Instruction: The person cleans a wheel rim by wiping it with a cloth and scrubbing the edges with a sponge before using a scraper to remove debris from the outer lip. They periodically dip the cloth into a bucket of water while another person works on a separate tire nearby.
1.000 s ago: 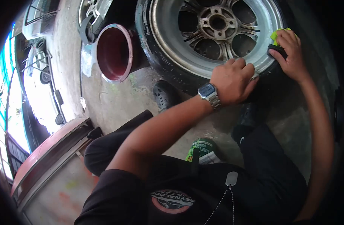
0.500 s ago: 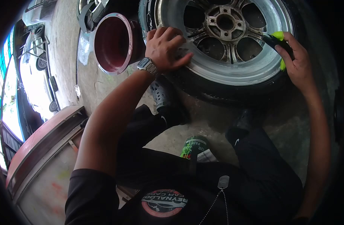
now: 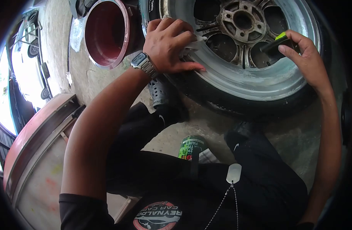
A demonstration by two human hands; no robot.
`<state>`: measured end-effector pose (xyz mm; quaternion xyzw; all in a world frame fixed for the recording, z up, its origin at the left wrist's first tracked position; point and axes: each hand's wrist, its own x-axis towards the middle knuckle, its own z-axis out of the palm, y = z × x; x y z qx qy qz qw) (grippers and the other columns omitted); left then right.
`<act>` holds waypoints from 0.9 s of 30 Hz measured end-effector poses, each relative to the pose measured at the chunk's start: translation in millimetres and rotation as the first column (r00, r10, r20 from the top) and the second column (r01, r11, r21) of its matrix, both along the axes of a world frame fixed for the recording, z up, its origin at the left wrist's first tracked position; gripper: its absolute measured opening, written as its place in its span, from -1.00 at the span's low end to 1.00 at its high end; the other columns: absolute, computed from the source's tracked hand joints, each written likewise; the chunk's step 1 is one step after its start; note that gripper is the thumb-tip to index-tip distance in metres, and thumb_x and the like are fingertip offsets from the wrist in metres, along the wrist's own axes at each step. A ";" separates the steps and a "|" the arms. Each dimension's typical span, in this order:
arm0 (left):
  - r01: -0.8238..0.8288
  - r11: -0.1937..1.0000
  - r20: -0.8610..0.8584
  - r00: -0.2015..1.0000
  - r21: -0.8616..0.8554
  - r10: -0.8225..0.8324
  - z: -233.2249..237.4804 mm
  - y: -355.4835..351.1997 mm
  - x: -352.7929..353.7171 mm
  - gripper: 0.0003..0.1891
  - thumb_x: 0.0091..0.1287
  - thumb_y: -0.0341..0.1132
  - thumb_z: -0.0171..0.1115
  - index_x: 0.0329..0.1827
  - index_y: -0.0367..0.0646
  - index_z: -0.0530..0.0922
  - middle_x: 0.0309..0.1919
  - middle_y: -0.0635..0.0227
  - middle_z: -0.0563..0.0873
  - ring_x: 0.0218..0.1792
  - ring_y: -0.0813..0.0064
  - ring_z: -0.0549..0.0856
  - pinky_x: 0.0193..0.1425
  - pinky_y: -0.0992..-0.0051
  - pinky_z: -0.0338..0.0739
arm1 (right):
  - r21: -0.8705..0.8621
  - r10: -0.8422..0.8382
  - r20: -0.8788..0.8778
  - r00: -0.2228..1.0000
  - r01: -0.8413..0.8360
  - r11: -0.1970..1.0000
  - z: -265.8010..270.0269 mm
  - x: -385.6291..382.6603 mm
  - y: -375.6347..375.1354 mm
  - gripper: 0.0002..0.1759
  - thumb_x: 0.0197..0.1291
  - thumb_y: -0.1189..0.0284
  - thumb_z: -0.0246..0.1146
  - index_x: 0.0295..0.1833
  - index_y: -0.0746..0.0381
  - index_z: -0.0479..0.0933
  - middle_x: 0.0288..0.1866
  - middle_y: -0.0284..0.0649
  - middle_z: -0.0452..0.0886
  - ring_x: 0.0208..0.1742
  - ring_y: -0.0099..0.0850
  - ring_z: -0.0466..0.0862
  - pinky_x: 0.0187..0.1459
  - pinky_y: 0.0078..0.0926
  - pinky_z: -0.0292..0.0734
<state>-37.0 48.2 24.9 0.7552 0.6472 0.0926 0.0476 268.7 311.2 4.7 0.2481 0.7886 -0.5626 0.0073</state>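
A wheel rim [image 3: 260,84] of bare, greyish metal sits in a black tire [image 3: 222,105] on the floor. My left hand [image 3: 170,46] presses on the rim's left edge, its fingers curled over a pale folded sheet [image 3: 193,45], perhaps cloth or sandpaper. The left thumb stretches along the rim's edge. At the rim's right side, my right hand [image 3: 306,57] grips a small black flashlight [image 3: 273,49] with yellow-green trim. It points toward the spokes and the rusty hub [image 3: 244,21]. Its lower part is hidden by my fingers.
Left of the wheel stands a dark red bucket [image 3: 107,34]. A green paint can [image 3: 191,146] is on the concrete between my legs. A reddish car panel [image 3: 38,126] lies at the lower left, and a shoe [image 3: 158,92] is below the tire.
My view has shifted, so the wheel now appears lower and further right. A pale sheet shows under my left hand, and the flashlight in my right hand has turned to lie more sideways.
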 end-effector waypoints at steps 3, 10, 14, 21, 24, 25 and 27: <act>0.005 1.000 0.037 0.999 0.007 -0.005 -1.6 0.2 -1.7 -0.25 -0.13 0.50 0.59 -0.09 0.09 0.75 0.01 0.50 0.74 0.05 0.27 0.68 0.19 0.21 0.39 | -0.182 -0.137 0.004 0.991 0.135 0.974 -1.0 -12.6 -13.7 -0.66 0.45 0.38 0.41 0.23 0.27 0.58 -0.08 -0.46 0.66 -0.09 -0.71 0.59 0.01 -0.61 0.58; -0.012 1.000 0.051 0.999 0.004 0.012 -5.0 -2.3 -3.8 -0.46 0.05 0.27 0.63 -0.09 0.12 0.74 -0.01 0.54 0.74 0.05 0.31 0.69 0.19 0.20 0.40 | -0.230 0.094 0.155 0.983 -0.057 0.972 -13.6 -24.7 7.8 -0.63 0.41 0.41 0.42 0.25 0.29 0.60 -0.10 -0.43 0.71 -0.13 -0.71 0.63 -0.11 -0.66 0.55; -0.031 0.999 0.053 0.998 0.006 0.031 -6.3 -3.5 -3.1 -0.58 0.12 0.12 0.63 -0.09 0.13 0.74 -0.03 0.56 0.74 0.07 0.33 0.69 0.20 0.21 0.40 | -0.280 0.197 0.176 0.964 -0.143 0.949 -21.8 -28.5 22.1 -0.63 0.31 0.35 0.50 0.15 0.29 0.72 -0.08 -0.42 0.76 -0.13 -0.68 0.64 -0.02 -0.60 0.55; -0.054 0.998 0.049 0.997 0.016 0.053 -8.8 -5.6 -3.4 -0.65 0.14 0.03 0.61 -0.09 0.16 0.74 -0.02 0.58 0.72 0.07 0.36 0.68 0.22 0.18 0.40 | -0.380 0.071 0.074 0.995 -0.038 0.924 -14.2 -30.6 3.0 -0.59 0.60 0.22 0.24 0.36 0.25 0.63 0.09 -0.39 0.78 0.11 -0.66 0.68 0.29 -0.55 0.52; -0.070 0.997 0.042 0.997 0.015 0.070 -7.6 -5.9 -1.1 -0.67 0.17 0.03 0.58 -0.08 0.16 0.74 -0.03 0.57 0.72 0.08 0.36 0.68 0.23 0.16 0.42 | -0.391 0.039 -0.004 0.999 -0.037 0.920 -17.7 -29.5 -8.5 -0.67 0.57 0.38 0.26 0.32 0.28 0.58 0.11 -0.40 0.76 0.11 -0.67 0.67 0.29 -0.53 0.53; -0.077 0.997 0.041 0.996 0.015 0.076 -7.3 -6.2 -0.1 -0.67 0.17 0.02 0.58 -0.08 0.16 0.74 -0.03 0.56 0.71 0.08 0.35 0.68 0.23 0.16 0.42 | -0.363 0.042 -0.013 0.999 -0.044 0.931 -15.1 -28.3 -11.0 -0.69 0.56 0.41 0.27 0.30 0.28 0.57 0.11 -0.40 0.76 0.11 -0.67 0.67 0.27 -0.53 0.54; -0.086 0.996 0.034 0.996 0.022 0.085 -6.2 -6.6 -0.8 -0.68 0.18 0.01 0.57 -0.09 0.16 0.74 -0.03 0.55 0.71 0.08 0.34 0.69 0.23 0.16 0.42 | -0.408 0.062 0.014 0.998 -0.051 0.911 -12.4 -28.0 -10.8 -0.73 0.51 0.50 0.28 0.24 0.27 0.52 0.07 -0.38 0.75 0.11 -0.68 0.68 0.22 -0.58 0.56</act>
